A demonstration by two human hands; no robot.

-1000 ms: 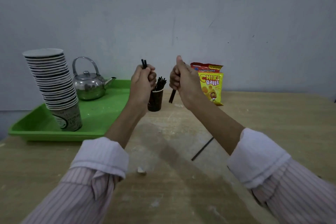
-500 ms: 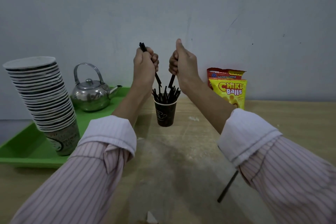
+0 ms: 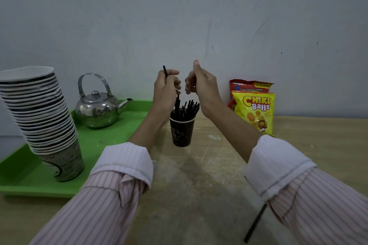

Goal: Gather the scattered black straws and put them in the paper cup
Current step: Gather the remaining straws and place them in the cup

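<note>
A dark paper cup (image 3: 181, 133) stands upright on the wooden table, with several black straws (image 3: 190, 108) sticking out of it. Just above its left rim, my left hand (image 3: 166, 90) is shut on a black straw (image 3: 165, 70) whose lower end dips into the cup. My right hand (image 3: 200, 83) hovers above the cup's right side, fingers loosely curled and holding nothing. One more black straw (image 3: 255, 224) lies on the table at the lower right, partly under my right sleeve.
A green tray (image 3: 111, 139) at the left carries a tall stack of paper cups (image 3: 39, 117) and a steel kettle (image 3: 97, 108). Two snack bags (image 3: 253, 109) lean against the wall right of the cup. The grey wall is close behind.
My right hand has let go of its straw, which now sits in the cup, and its fingers have loosened. My left hand has lowered its straw into the cup.
</note>
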